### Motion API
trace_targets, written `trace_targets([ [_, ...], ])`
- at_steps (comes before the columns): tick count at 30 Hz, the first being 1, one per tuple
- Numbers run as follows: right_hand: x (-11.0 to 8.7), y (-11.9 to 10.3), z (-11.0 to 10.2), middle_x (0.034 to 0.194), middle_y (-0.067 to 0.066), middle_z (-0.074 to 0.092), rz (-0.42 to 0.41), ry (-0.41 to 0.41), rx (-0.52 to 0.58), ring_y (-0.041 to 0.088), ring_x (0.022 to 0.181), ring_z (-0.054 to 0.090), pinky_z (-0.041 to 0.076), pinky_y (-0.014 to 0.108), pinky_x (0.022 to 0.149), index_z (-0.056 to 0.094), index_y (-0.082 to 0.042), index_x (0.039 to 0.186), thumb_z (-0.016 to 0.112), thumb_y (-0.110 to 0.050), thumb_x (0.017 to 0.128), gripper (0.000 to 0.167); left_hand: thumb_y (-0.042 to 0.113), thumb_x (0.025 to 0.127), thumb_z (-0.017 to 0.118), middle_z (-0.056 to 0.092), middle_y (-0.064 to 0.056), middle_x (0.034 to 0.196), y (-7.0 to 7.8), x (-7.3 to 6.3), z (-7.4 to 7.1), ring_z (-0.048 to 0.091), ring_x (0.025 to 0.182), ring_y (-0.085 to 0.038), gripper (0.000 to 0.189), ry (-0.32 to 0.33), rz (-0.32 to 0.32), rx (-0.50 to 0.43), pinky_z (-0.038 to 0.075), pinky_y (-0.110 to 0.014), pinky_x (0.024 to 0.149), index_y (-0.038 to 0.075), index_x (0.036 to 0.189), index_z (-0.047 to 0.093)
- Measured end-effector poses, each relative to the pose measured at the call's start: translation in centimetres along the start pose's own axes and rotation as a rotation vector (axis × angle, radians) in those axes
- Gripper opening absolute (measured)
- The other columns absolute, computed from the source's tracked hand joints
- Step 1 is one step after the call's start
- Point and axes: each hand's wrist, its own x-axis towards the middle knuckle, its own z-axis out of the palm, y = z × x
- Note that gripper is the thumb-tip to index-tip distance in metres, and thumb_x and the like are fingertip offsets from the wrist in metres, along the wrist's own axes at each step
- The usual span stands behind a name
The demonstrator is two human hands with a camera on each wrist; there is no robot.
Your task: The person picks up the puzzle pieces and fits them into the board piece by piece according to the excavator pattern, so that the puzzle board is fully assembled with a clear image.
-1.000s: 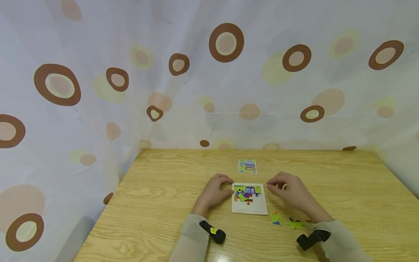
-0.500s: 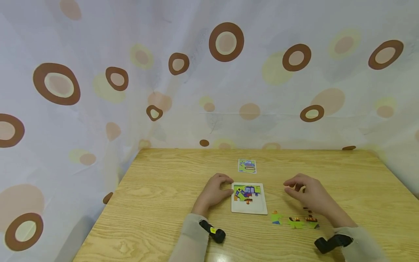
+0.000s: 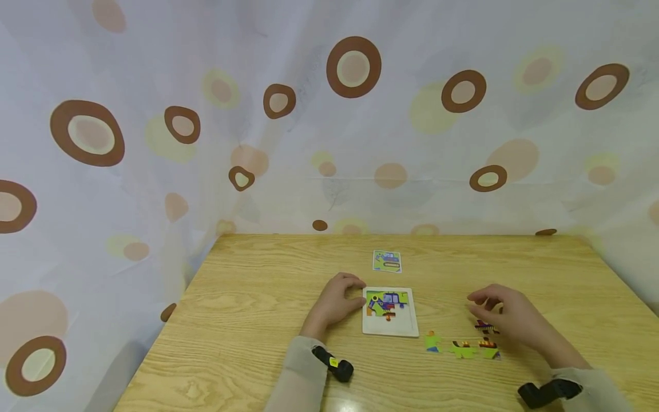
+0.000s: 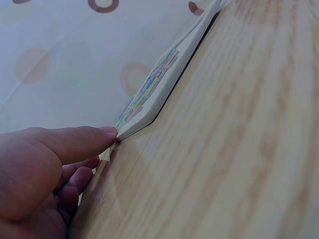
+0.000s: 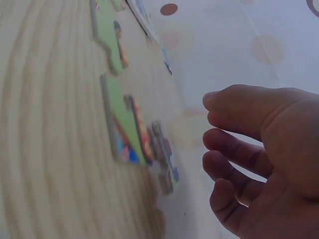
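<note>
A square white puzzle board [image 3: 404,327] lies on the table, its upper part filled with pieces forming a colourful vehicle picture. My left hand [image 3: 337,303] holds the board at its left edge, the thumb and a finger near the upper left corner. In the left wrist view the thumb [image 4: 82,142] meets the board's rim [image 4: 152,119]. Over the loose pieces at the right hovers my right hand [image 3: 507,312], fingers loosely bent with nothing seen between them. Nearest to it is a dark purple puzzle piece [image 3: 485,327], partly hidden under the hand.
Several loose green puzzle pieces lie near the board's lower right, among them a green and blue piece [image 3: 432,342] and a green piece [image 3: 464,350]. A small picture card [image 3: 387,261] rests behind the board. The wooden table [image 3: 257,320] ends at a patterned curtain [image 3: 412,143].
My right hand has moved right and nearer, from beside the board's right edge to over the loose pieces, uncovering some of them. My left hand stays at the board.
</note>
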Motion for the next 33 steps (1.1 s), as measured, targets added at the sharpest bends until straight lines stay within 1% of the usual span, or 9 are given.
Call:
trace_targets([
  [3, -0.4, 0.5, -0.2, 0.102, 0.001, 0.065, 0.011, -0.021, 0.010, 0.008, 0.079, 0.058, 0.050, 0.026, 0.058, 0.070, -0.007, 0.111, 0.071, -0.017, 0.092, 0.021, 0.021, 0.092, 0.072, 0.054, -0.001, 0.129, 0.1, -0.1, -0.1, 0.049, 0.125, -0.024, 0.030, 0.000, 0.003, 0.005, 0.038, -0.041, 0.109, 0.014, 0.122, 0.069],
  [8, -1.0, 1.6, -0.6, 0.104, 0.003, 0.064, 0.000, -0.049, 0.033, 0.005, 0.081, 0.059, 0.053, 0.027, 0.065, 0.069, -0.005, 0.112, 0.071, -0.017, 0.092, 0.023, 0.021, 0.092, 0.072, 0.054, -0.001, 0.130, 0.1, -0.1, -0.1, 0.049, 0.125, -0.024, 0.031, -0.002, 0.006, 0.010, 0.038, -0.040, 0.108, 0.014, 0.122, 0.068],
  [14, -2.1, 3.1, -1.0, 0.108, 0.006, 0.066, -0.046, -0.078, 0.006, 0.005, 0.089, 0.059, 0.054, 0.027, 0.071, 0.068, -0.004, 0.116, 0.075, -0.015, 0.089, 0.030, 0.021, 0.092, 0.072, 0.054, -0.002, 0.129, 0.0, 0.0, 0.0, 0.049, 0.125, -0.024, 0.030, -0.003, 0.009, 0.000, 0.038, -0.041, 0.108, 0.013, 0.122, 0.068],
  [18, -2.5, 4.0, -1.2, 0.109, 0.006, 0.067, -0.062, -0.079, -0.013, 0.004, 0.091, 0.058, 0.053, 0.026, 0.071, 0.067, -0.005, 0.119, 0.078, -0.017, 0.085, 0.037, 0.020, 0.092, 0.072, 0.054, -0.002, 0.129, -0.1, 0.0, 0.0, 0.049, 0.125, -0.025, 0.030, 0.000, 0.011, -0.003, 0.038, -0.042, 0.108, 0.013, 0.121, 0.069],
  [22, -2.8, 4.6, -1.3, 0.111, 0.006, 0.066, -0.076, -0.092, 0.001, 0.003, 0.091, 0.057, 0.052, 0.024, 0.070, 0.066, -0.007, 0.120, 0.080, -0.018, 0.084, 0.041, 0.020, 0.092, 0.072, 0.054, -0.003, 0.130, -0.1, 0.0, 0.0, 0.049, 0.125, -0.025, 0.030, 0.001, 0.010, -0.003, 0.038, -0.042, 0.108, 0.013, 0.121, 0.069],
  [28, -2.8, 4.7, -1.2, 0.109, 0.002, 0.067, -0.097, -0.094, 0.025, 0.004, 0.091, 0.058, 0.053, 0.024, 0.070, 0.067, -0.009, 0.118, 0.078, -0.016, 0.085, 0.035, 0.020, 0.092, 0.072, 0.054, -0.003, 0.130, -0.1, 0.0, 0.0, 0.049, 0.125, -0.025, 0.030, 0.003, 0.007, -0.004, 0.038, -0.042, 0.108, 0.013, 0.121, 0.069],
  [33, -2.6, 4.8, -1.1, 0.108, -0.001, 0.066, -0.102, -0.104, 0.021, 0.004, 0.090, 0.058, 0.053, 0.024, 0.070, 0.068, -0.011, 0.116, 0.077, -0.015, 0.087, 0.031, 0.020, 0.092, 0.072, 0.054, -0.002, 0.129, -0.1, 0.0, 0.0, 0.049, 0.125, -0.025, 0.030, 0.004, 0.006, -0.011, 0.037, -0.042, 0.109, 0.013, 0.121, 0.069],
])
